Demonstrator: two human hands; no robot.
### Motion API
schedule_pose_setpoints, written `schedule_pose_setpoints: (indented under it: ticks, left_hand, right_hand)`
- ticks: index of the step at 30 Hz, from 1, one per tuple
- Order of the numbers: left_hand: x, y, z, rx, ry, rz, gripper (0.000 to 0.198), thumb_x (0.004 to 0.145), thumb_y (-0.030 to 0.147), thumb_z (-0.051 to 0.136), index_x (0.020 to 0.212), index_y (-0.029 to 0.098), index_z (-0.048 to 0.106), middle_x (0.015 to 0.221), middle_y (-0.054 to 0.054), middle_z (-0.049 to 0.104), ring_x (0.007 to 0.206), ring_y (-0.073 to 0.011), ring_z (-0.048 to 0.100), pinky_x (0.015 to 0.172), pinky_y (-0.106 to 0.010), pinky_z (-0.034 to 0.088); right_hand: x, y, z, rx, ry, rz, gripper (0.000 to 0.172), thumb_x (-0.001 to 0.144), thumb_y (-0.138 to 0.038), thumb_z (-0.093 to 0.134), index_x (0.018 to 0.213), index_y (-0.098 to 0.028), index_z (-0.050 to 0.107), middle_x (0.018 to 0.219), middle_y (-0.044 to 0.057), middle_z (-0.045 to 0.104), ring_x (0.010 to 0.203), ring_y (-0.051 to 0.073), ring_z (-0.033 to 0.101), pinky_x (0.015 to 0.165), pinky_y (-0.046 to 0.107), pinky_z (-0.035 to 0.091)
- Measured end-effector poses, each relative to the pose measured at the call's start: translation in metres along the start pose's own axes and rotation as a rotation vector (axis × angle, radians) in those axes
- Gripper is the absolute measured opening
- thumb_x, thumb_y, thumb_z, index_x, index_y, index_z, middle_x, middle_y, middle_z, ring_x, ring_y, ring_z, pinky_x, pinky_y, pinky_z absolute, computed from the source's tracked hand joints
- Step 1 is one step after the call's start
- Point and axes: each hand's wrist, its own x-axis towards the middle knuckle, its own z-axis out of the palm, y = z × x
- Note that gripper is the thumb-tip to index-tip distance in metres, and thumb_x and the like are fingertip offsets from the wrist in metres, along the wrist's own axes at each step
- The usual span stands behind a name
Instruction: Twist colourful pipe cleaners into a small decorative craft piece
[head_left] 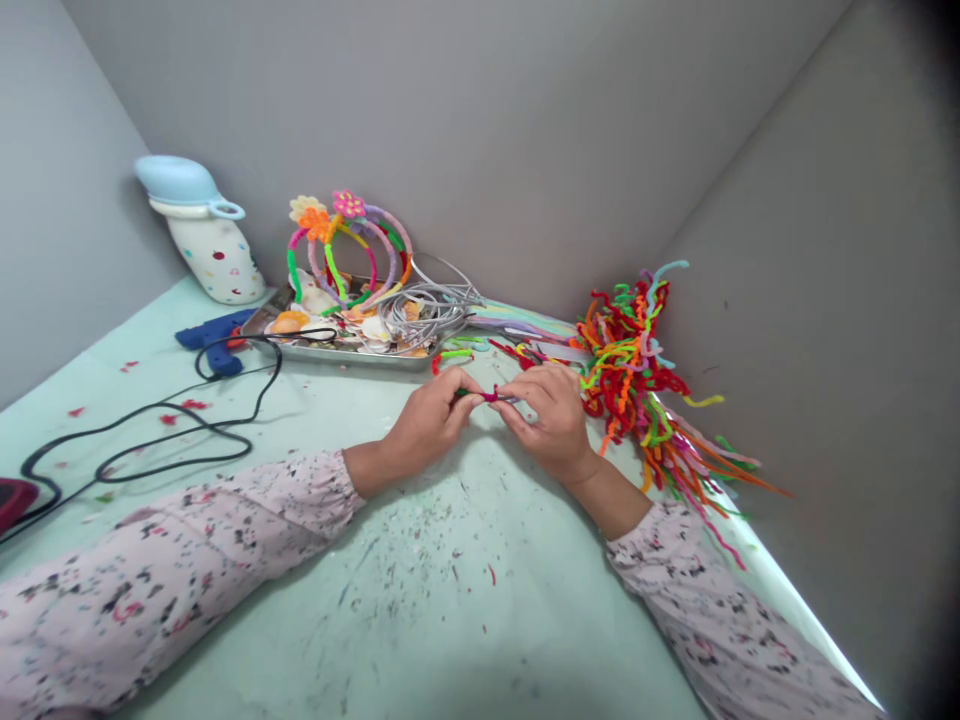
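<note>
A short magenta fuzzy piece (491,396) stretches between my two hands above the middle of the table. My left hand (435,420) pinches its left end, where a bit of green shows at the fingertips. Close on the other side, my right hand (551,420) pinches the right end, and a thin grey strand shows by its fingers. Most of what lies inside the fingers is hidden. Just beyond my hands are a red and green fuzzy stem (450,356) and a big pile of colourful fuzzy stems (626,365) at the right.
A metal tray (352,356) holds shells, coiled grey wire (427,312) and several fuzzy headbands (330,262) with flowers. To its left are a blue glue gun (217,342), its black cord (172,405) and a white bottle (217,255). Grey walls stand behind and at both sides.
</note>
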Motion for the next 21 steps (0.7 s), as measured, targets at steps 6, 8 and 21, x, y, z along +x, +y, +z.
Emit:
schedule_pose_setpoints:
  ticks: [6,8,21]
  left_hand:
    - [0.0,-0.0001,0.0,0.014,-0.006,-0.001,0.01,0.09,0.023,0.049,0.086,0.017,0.055,0.07,0.0,0.058,0.065,-0.0128,0.052,0.06,-0.025,0.038]
    - [-0.0001,-0.0006,0.0001,0.013,-0.003,-0.005,0.01,0.09,0.023,0.049,0.086,0.017,0.055,0.07,0.0,0.058,0.064,-0.0125,0.052,0.06,-0.025,0.039]
    - [0.0004,0.0004,-0.0001,0.006,-0.004,-0.015,0.009,0.09,0.022,0.05,0.085,0.017,0.055,0.068,0.001,0.057,0.061,-0.0117,0.051,0.06,-0.025,0.038]
  right_hand:
    - [0.0008,-0.0005,-0.0006,-0.008,-0.001,-0.004,0.009,0.083,-0.032,0.065,0.09,-0.027,0.065,0.087,0.002,0.068,0.089,0.021,0.058,0.091,0.041,0.038]
    - [0.0005,-0.0007,-0.0007,-0.017,0.002,-0.009,0.009,0.083,-0.032,0.065,0.09,-0.027,0.065,0.088,0.002,0.069,0.089,0.021,0.059,0.091,0.041,0.038]
    - [-0.001,-0.0002,-0.0003,0.001,0.008,-0.016,0.007,0.084,-0.031,0.063,0.089,-0.027,0.065,0.087,0.002,0.068,0.089,0.021,0.058,0.091,0.041,0.038]
